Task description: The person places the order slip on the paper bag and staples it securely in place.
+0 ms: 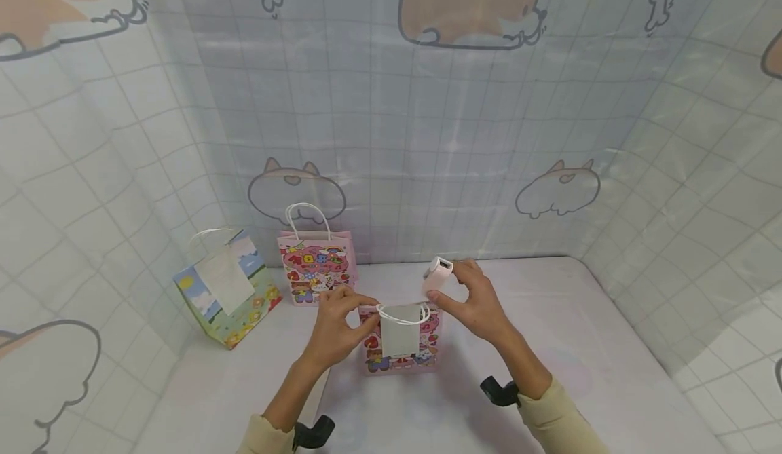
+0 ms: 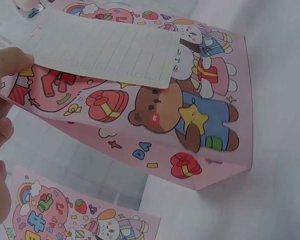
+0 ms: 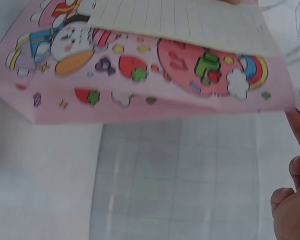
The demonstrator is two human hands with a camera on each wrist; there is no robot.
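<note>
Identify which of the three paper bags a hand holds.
The front pink bag, its rim pinched by the left hand; the rear pink bag and leftmost blue-green bag are unheld.

The rear bag (image 1: 314, 258) stands behind-left of the front bag (image 1: 400, 366), right of the outer bag (image 1: 264, 290).

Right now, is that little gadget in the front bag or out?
Out: the right hand holds the gadget above the bag.

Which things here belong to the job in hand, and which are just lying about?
In the job:
front bag, its edge pinched by the left hand
card on its face
pale device, held by the right hand

Apparently lying about:
rear pink bag
green bag, at left
</note>
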